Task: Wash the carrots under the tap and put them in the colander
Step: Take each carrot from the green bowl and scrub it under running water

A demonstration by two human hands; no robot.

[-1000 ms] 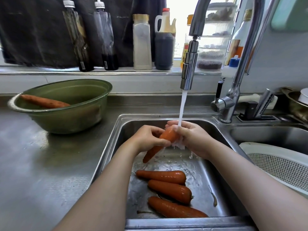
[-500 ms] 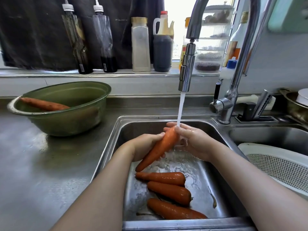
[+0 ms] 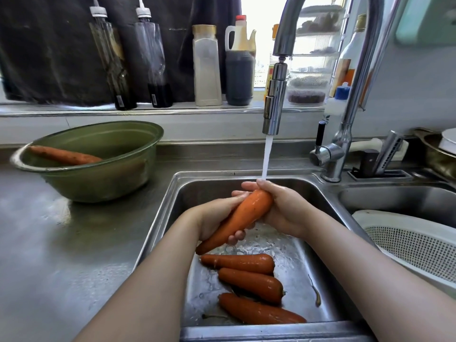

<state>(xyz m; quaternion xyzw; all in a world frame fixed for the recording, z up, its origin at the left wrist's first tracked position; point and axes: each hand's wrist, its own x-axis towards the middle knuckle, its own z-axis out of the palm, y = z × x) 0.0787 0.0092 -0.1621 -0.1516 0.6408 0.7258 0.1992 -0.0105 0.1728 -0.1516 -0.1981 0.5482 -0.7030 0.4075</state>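
Note:
Over the steel sink (image 3: 170,201) both hands hold one wet carrot (image 3: 240,215), tilted with its thick end up. My left hand (image 3: 214,215) grips its lower half from underneath. My right hand (image 3: 281,208) curls round the thick top end, right under the water stream from the tap (image 3: 274,104). Three more carrots (image 3: 249,285) lie on the sink floor below. Another carrot (image 3: 64,155) rests in the green bowl (image 3: 98,178) on the left counter. The white colander (image 3: 409,245) sits in the right basin.
Bottles and jars (image 3: 207,67) line the window sill behind the sink. The tap's base and lever (image 3: 330,154) stand at the back right, beside a knife holder (image 3: 380,164). A metal pot (image 3: 436,154) sits at the far right. A carrot scrap (image 3: 317,296) lies in the sink.
The carrot has slid out from between my hands, so more of it shows. My left hand moved down to its lower half, while my right hand stays on the thick end.

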